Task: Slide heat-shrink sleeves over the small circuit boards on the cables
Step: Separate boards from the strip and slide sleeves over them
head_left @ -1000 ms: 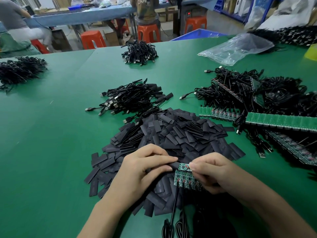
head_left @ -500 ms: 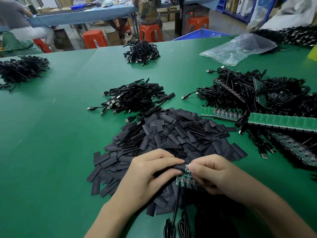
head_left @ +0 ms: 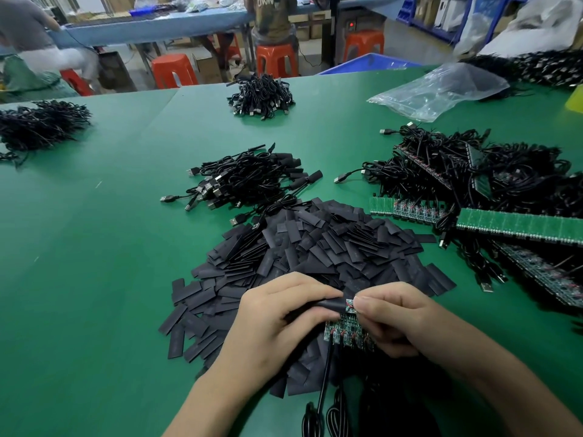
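I get bright, even light across the green worktop [head_left: 94, 294], with only faint, soft shadows. The clear plastic bag [head_left: 441, 89] throws white glare. Edges bow from the wide lens, the person at far left [head_left: 28, 36] smears with blur, and the near centre is sharp.

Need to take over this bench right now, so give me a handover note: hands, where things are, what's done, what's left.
Left hand pinches a black heat-shrink sleeve, mouth at a board's tip.
Right hand grips the strip of circuit boards, cables trailing toward the person.
Sleeve pile lies just beyond the hands; a heap of sleeved cables behind it; more board strips at the right.
Done: that heap looks sleeved. Left: push this sleeve on, then the remaining boards.
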Available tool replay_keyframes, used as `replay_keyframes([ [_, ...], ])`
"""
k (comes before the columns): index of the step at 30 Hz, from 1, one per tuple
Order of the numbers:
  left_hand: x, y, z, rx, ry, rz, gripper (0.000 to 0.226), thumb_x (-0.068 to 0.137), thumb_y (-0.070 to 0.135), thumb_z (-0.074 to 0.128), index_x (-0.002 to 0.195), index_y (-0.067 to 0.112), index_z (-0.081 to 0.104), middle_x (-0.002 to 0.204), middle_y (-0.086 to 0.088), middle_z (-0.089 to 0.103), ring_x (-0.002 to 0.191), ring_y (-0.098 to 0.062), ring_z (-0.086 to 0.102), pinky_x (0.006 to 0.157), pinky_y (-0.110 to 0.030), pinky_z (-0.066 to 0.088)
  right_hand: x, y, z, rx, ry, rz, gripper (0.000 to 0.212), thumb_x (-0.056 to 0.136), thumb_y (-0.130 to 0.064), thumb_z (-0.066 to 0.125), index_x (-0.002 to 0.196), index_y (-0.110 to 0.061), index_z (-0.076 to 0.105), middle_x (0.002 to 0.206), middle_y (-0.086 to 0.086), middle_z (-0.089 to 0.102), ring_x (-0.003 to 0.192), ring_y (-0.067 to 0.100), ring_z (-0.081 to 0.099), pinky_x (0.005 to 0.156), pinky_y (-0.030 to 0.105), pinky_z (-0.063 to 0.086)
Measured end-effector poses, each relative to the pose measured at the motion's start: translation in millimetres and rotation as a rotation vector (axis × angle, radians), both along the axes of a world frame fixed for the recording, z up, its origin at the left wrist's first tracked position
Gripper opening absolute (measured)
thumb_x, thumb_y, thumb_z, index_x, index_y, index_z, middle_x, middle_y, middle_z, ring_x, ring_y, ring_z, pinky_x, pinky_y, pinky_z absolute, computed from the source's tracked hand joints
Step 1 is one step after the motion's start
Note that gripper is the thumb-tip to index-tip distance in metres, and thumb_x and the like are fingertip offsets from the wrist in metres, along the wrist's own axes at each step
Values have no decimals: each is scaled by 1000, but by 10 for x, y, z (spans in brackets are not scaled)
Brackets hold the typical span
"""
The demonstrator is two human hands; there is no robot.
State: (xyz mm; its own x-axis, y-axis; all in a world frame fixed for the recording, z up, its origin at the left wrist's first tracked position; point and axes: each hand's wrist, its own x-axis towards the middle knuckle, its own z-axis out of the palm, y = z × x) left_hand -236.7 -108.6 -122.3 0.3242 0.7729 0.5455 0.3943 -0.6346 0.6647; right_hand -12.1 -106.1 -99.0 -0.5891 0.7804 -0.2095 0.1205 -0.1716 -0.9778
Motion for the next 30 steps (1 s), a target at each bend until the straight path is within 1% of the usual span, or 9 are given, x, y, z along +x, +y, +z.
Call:
replay_keyframes([
  [6,16,-2,2,-47,-9,2,15,88,18,79,103,15,79,100,12,73,95,-7,70,84,-17,51,-8,11,-48,43,-24,-9,40,99,-37,51,62,-21,48,51,-9,34,43,9,28,44,17,24],
  [11,1,13,6,-44,57,-30,17,89,19,79,105,15,78,99,13,72,93,-2,68,84,-15,49,-8,13,-48,41,-25,-10,40,99,-35,51,62,-21,48,51,-10,34,43,8,27,44,17,24],
  [15,3,6,-5,-39,30,-12,16,89,23,79,104,16,79,99,13,72,93,-3,69,84,-16,50,-34,7,-59,49,-35,-10,40,100,-36,50,62,-22,49,53,-10,34,45,9,28,45,17,25],
  [19,19,9,-24,-21,3,6,16,89,25,78,103,18,79,100,14,72,95,-4,70,84,-16,50,-32,3,-69,60,-41,-14,39,100,-38,50,65,-20,51,56,-5,32,47,10,28,46,18,26],
  [22,23,15,-36,-17,-12,26,16,90,25,77,104,16,78,101,14,72,95,-5,70,84,-16,50,-35,3,-72,109,-57,-27,39,101,-41,50,69,-19,56,55,-7,34,47,10,31,46,19,28],
  [24,19,21,-38,-29,-33,48,16,90,24,77,105,16,78,101,15,72,95,-6,70,83,-16,50,-38,2,-73,126,-42,-52,34,99,-44,54,78,-19,62,57,-3,35,49,13,32,45,24,28],
  [26,7,30,-29,-33,-46,60,16,90,23,76,105,18,77,101,15,72,94,-7,70,81,-17,50,-40,1,-75,139,-11,-84,26,99,-40,57,86,-19,65,60,1,37,50,16,31,45,29,28],
  [30,-4,28,-19,-15,-45,57,16,91,22,77,106,20,77,101,16,72,93,-7,70,80,-17,50,-66,-5,-71,197,-12,-148,19,99,-31,58,86,-19,65,58,-4,40,48,9,33,45,20,30],
])
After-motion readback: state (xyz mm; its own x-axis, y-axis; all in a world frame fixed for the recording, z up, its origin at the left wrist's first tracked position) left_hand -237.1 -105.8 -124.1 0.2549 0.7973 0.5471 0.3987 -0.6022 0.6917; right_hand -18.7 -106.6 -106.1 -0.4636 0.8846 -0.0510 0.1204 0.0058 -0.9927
